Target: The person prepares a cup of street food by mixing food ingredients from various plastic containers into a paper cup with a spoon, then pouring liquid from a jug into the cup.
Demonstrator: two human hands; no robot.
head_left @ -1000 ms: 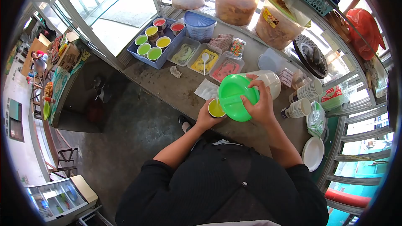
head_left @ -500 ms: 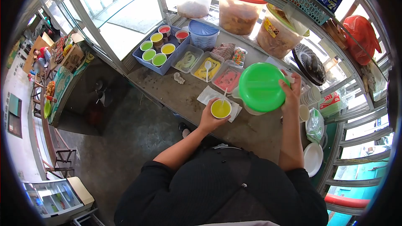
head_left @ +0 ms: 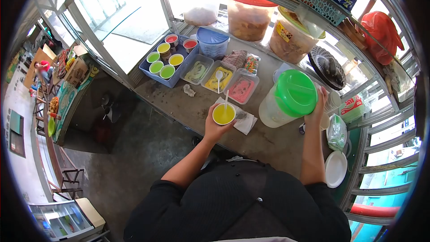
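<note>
My left hand (head_left: 214, 131) is wrapped around a paper cup (head_left: 224, 114) of yellow liquid, with a pale spoon handle (head_left: 226, 97) sticking up out of it. The cup is above the counter, near its front edge. Over to the right, my right hand (head_left: 316, 111) grips the far right side of a translucent pitcher (head_left: 269, 108) with a bright green lid (head_left: 298, 92). My right fingers are partly hidden behind the lid. Between cup and pitcher lies a white napkin (head_left: 246, 124) on the counter.
Behind the cup stand open tubs of green, yellow (head_left: 226, 69) and pink (head_left: 244, 80) food. A blue basket (head_left: 145, 68) holds several coloured cups. Large lidded tubs (head_left: 248, 18) line the back; stacked cups (head_left: 332, 101) and white plates (head_left: 336, 170) are at right.
The pitcher has swung from tipped toward the cup to more upright and moved right, showing its clear body. My left hand has shifted slightly left with the cup.
</note>
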